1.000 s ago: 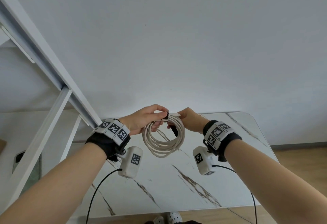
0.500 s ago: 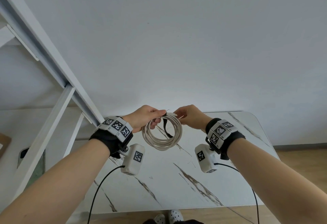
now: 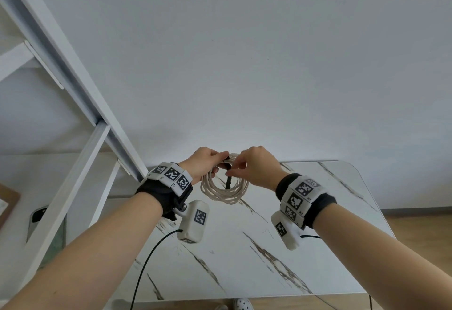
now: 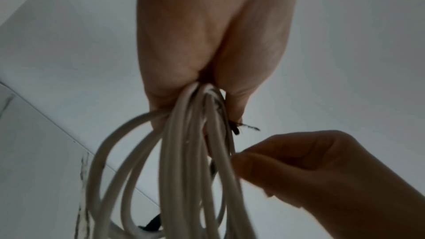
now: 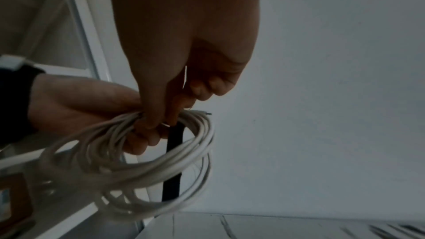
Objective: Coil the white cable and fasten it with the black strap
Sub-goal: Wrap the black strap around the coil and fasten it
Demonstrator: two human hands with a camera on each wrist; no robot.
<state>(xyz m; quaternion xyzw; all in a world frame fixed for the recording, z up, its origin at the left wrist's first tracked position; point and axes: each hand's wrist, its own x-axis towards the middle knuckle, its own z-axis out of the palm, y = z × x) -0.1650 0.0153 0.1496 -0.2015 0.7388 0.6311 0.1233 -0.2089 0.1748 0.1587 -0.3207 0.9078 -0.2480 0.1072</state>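
White cable (image 3: 224,188) is being held up in the air above the marble-look table (image 3: 244,260), already wound into a round coil of several loops. Coil top is being gripped by the left hand (image 3: 204,162), w/ fingers and thumb curled tight around the bunched strands; in the left wrist view the strands (image 4: 184,152) are seen fanning out downward from between thumb and fingers (image 4: 207,43). Black strap (image 3: 228,182) is hanging down thru the middle of the coil, approx. vertical; its upper end is being pinched at the coil top by the right hand (image 3: 256,166), thumb and forefinger pressed together on it, other fingers curled loosely. In the right wrist view the strap (image 5: 173,161) is shown running down from the right fingertips (image 5: 156,115), crossing behind the lower loops (image 5: 149,161). A frayed black bit (image 4: 239,127) is sticking out beside the left thumb. Both wrists are being worn w/ black bands carrying marker blocks (image 3: 171,174). A white frame (image 3: 73,89) is standing to the left of the table, against a plain white wall (image 3: 269,52).
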